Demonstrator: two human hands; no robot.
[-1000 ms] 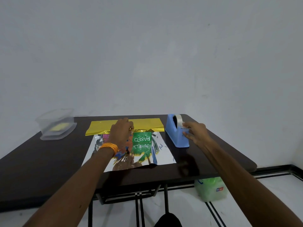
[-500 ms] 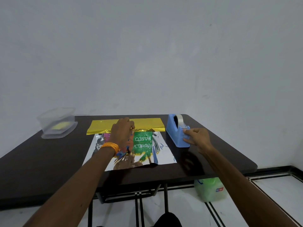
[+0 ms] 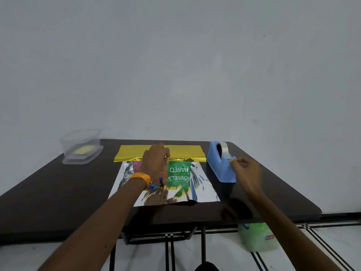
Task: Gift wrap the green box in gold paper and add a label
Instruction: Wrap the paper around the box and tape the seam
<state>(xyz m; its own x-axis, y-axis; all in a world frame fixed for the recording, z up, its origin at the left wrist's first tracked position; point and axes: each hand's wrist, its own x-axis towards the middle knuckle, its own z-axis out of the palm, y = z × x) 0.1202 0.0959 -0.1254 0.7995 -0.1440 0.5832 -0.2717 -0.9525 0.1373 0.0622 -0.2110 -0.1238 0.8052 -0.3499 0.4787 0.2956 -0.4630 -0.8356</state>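
Bearing PASEO, green box (image 3: 178, 174); tape (image 3: 225, 150) perhaps pinched.

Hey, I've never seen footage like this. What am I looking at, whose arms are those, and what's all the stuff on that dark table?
There is no machine here. These are a person's two bare arms, filmed by one wide-angle camera worn on their head, looking forward and down, so there is only this one view. The left hand, with an orange band at the wrist, rests on a green box. The box lies on a sheet of gold paper whose silvery inner side faces up. I cannot tell whether that hand pinches the paper. The right hand pinches the end of the tape at the front of a blue tape dispenser. At the far left of the table stands a clear plastic container with something yellow inside. A green bag sits on the floor.
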